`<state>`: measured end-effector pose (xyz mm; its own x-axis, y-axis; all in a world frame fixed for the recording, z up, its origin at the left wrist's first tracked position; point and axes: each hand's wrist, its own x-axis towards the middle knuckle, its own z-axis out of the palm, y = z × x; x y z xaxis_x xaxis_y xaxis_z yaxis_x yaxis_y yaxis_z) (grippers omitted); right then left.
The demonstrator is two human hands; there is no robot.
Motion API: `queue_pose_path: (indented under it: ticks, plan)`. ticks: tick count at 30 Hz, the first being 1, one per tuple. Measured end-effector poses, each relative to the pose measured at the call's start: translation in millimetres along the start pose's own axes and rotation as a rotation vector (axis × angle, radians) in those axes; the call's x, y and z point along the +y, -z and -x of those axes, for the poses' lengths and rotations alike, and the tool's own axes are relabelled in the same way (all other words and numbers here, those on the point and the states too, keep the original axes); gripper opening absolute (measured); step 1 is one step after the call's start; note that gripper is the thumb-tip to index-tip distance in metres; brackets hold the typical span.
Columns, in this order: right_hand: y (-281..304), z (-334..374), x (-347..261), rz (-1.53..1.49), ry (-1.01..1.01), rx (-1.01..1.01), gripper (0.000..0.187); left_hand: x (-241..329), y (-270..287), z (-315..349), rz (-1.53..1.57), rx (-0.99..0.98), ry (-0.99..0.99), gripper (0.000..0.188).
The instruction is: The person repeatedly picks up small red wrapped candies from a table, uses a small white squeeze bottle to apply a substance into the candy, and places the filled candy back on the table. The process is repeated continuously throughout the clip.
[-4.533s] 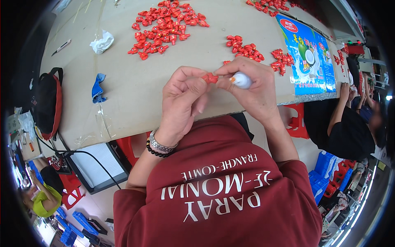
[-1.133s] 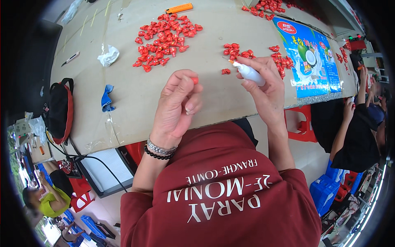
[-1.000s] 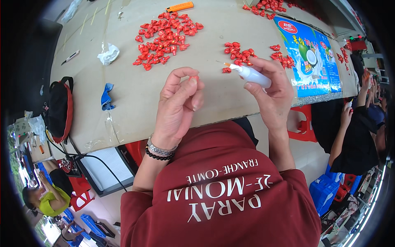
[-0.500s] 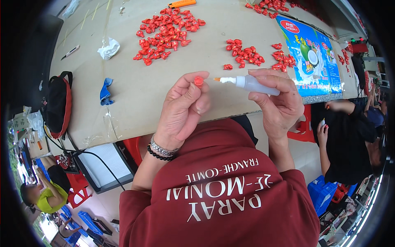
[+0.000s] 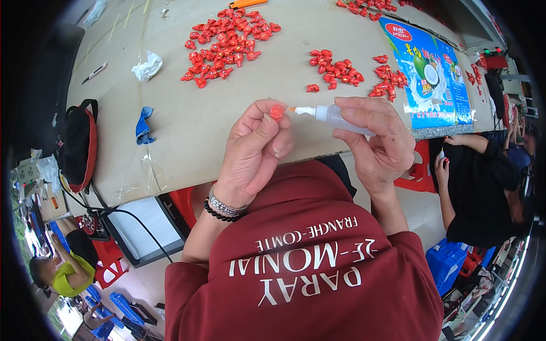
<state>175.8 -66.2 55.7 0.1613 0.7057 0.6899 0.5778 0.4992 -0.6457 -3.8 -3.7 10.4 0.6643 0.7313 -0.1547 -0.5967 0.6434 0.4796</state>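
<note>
My left hand (image 5: 256, 142) is closed, pinching a small round red piece (image 5: 277, 112) between thumb and forefinger. My right hand (image 5: 378, 142) grips a translucent squeeze bottle (image 5: 335, 119) with a white neck and a thin tip. The bottle lies nearly level, its tip pointing left at the red piece; whether they touch I cannot make out. Beyond my hands lie a large pile of small red pieces (image 5: 230, 48) and a smaller pile (image 5: 339, 69). One red piece (image 5: 313, 88) sits apart from that smaller pile.
A blue printed sheet (image 5: 426, 74) lies on the table (image 5: 187, 136) at the right, more red pieces beside it. At the left are crumpled tissue (image 5: 147, 66), a blue scrap (image 5: 144, 126), a pen-like cutter (image 5: 94, 73) and a black-red bag (image 5: 79, 145). A person in black (image 5: 483, 193) sits at the right.
My right hand has moved slightly left, bringing the bottle's tip closer to the red piece. My left hand stays nearly still, still pinching it.
</note>
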Motion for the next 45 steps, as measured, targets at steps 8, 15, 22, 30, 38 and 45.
queue_pose_path:
  ticks: [8,15,22,30,38,45]
  plan:
    - [-1.8,1.9,-0.2,0.01,-0.003,-0.007,0.04,-0.3,0.4,1.1,-0.018,-0.004,-0.007,0.023]
    - [-1.6,0.8,-1.8,0.051,0.06,-0.006,0.034,0.9,0.2,0.9,-0.068,-0.012,-0.047,0.018]
    - [-1.0,-0.4,-5.8,0.001,0.041,0.015,0.034,2.1,1.0,0.8,-0.116,0.0,-0.096,0.018]
    - [-1.7,-1.5,-8.4,-0.032,0.017,-0.011,0.033,2.5,1.7,-0.7,-0.149,-0.02,-0.134,0.017]
    - [-2.4,-1.6,-6.1,-0.026,0.036,-0.029,0.032,1.8,1.3,-1.1,-0.141,-0.028,-0.132,0.018]
    - [-1.7,-1.3,-8.0,-0.04,0.011,-0.003,0.033,3.0,-0.5,-0.7,-0.158,0.001,-0.144,0.017]
